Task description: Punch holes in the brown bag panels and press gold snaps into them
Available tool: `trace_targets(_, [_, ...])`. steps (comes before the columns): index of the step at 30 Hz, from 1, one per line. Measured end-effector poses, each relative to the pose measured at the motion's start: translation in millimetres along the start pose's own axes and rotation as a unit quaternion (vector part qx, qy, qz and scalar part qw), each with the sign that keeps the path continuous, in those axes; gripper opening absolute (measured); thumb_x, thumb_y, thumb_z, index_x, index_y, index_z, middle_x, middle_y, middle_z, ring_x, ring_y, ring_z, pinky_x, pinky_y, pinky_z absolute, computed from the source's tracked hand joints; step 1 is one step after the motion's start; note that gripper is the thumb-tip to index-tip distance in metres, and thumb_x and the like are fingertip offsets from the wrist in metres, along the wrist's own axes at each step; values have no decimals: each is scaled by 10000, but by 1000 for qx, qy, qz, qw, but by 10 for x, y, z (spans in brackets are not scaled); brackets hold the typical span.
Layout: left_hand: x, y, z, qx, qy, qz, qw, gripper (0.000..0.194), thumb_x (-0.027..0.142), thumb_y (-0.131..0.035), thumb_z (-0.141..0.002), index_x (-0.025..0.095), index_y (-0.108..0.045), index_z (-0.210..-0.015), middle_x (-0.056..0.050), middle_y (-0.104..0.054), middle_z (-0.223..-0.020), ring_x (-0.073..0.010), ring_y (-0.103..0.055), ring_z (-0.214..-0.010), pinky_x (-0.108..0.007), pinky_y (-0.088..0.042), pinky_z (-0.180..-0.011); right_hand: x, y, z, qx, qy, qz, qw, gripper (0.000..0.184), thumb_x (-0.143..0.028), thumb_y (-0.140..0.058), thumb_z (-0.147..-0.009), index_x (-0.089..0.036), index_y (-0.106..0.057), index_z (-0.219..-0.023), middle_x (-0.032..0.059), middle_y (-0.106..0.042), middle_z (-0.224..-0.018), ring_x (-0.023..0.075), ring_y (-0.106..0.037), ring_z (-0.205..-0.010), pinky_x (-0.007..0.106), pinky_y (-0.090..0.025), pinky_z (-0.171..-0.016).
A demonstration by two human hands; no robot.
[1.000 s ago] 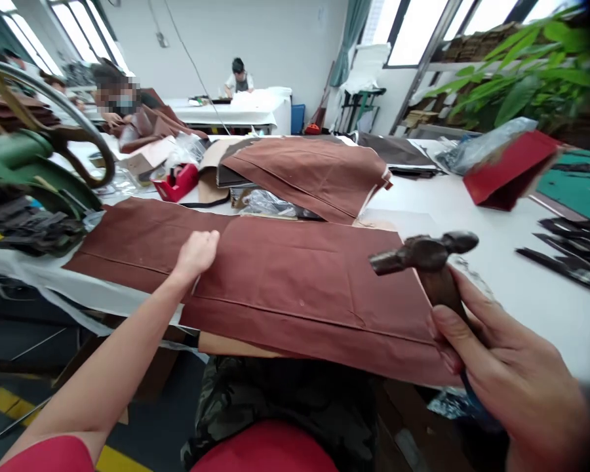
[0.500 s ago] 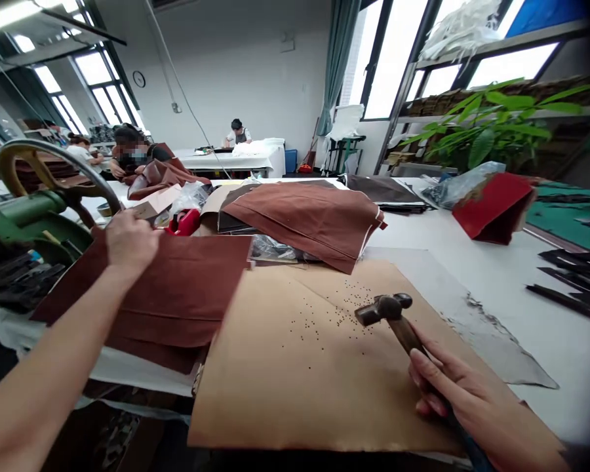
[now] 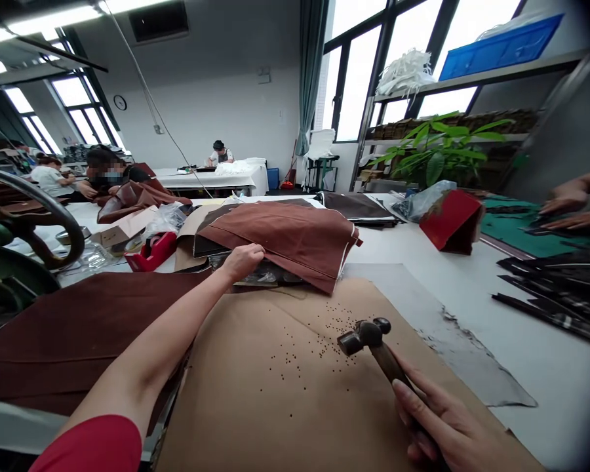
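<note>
- Now the right hand [image 3: 435,426] has its fingers wrapped closed round the handle of a ball-peen hammer [image 3: 381,354], held just above the kraft paper sheet [image 3: 255,393]; it looks head-heavy and rigid, best taken low on the handle
- Left hand [image 3: 243,262] sits at the paper's far edge on folded brown canvas [image 3: 285,239]; fingers curled narrow, whether gripping I cannot tell; soft, floppy stuff, best taken at the fold
- Dark specks [image 3: 314,341] scatter across the paper, right beside the hammer
- Big change from the earlier view: that left hand has left the brown panel [image 3: 78,334] on the paper's left side
</note>
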State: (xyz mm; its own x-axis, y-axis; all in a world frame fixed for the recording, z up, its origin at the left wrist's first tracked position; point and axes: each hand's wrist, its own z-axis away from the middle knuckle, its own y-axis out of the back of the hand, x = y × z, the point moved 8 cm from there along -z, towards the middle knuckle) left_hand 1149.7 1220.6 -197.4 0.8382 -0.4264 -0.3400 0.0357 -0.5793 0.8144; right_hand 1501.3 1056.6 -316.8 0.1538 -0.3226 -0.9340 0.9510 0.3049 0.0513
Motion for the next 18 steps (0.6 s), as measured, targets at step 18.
trace_targets(18, [1587,948,1235,-88,225,472,848,340,353,-385,-1015,172,-610,-835,-34,-614,-795,-150,-580,-725,-278,-472,-712,-400,170,740,236,237,-152,930,286,-392,-625,-933,-354,-585,-1214,-50,-440,-696,102,-388,-507,256,-391,-486])
